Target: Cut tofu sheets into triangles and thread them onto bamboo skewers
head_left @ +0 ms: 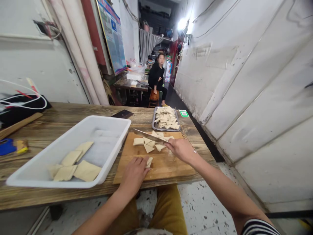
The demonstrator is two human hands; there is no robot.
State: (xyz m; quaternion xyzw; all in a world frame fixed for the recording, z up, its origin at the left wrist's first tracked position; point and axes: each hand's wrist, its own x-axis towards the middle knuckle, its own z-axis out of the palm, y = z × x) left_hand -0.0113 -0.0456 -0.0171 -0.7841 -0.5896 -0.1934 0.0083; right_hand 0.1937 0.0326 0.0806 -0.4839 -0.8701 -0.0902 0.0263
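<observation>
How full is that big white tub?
The white tub is partly filled: some flat, pale pieces lie at its near end; bare bottom shows.

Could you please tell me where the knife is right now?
In the head view, the knife is in the right hand, over the pale pieces on the cutting board.

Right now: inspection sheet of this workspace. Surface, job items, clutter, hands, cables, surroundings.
Surface: wooden table, cutting board at near edge.
Job items: knife; flat pale sheets in white tub; pale pieces on cutting board and piled in metal tray.
Clutter: dark flat object behind white tub; blue-and-yellow item at left.
Hands: left hand against pale pieces; right hand grips knife.
Cables: white cable looped at far left.
Surroundings: seated person beyond table; lamp lit; white wall at right.
</observation>
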